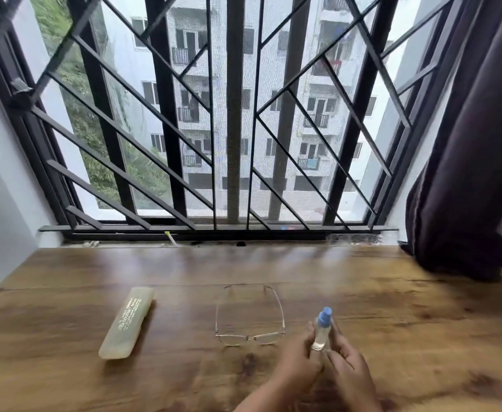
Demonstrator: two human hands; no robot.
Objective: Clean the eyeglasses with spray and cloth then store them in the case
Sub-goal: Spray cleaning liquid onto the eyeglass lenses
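Left grip (297, 362) and right grip (347, 371) are together clasping a small clear spray bottle (320, 333) with a blue nozzle, holding it upright near the wooden tabletop (422, 322). Eyeglasses (254, 338) are lying unfolded just left of it, and a pale case (127, 322) is sitting closed farther left.

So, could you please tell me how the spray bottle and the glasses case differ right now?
The spray bottle stands upright, held by the left hand and right hand; the case lies flat on the table, untouched. The bottle is clear with a blue top; the case is pale yellow with printed lettering. Both flank the eyeglasses.
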